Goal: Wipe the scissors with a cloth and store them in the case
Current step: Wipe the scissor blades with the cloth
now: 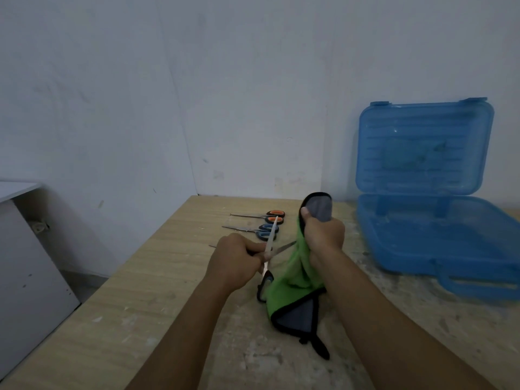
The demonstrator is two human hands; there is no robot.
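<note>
Nearest, the low corner of the green cloth [292, 280] rests on the counter [168, 305]. The cloth is grey on one side and has a black edge. The right hand [323, 235] grips the top of the cloth in a fist, with its fingers curled tight round it. The cloth hangs down from the fist.

Just beside it, at 9 o'clock, the left hand [236, 260] holds the scissors [270, 240] up off the counter. Its fingers are curled round them near the middle. The scissors are open like an X. One blade points to 12 o'clock and the other points to 3 o'clock, at the cloth. A black handle hangs at 6 o'clock, next to the cloth.

Farther back, at 12 o'clock from the left hand, blue scissors [266, 232] lie flat. Orange scissors [274, 216] lie just behind them. Both point to 9 o'clock.

At 3 o'clock from the right hand sits the blue case [422, 240]. It is open, and its lid [422, 147] stands up against the wall [197, 94].
</note>
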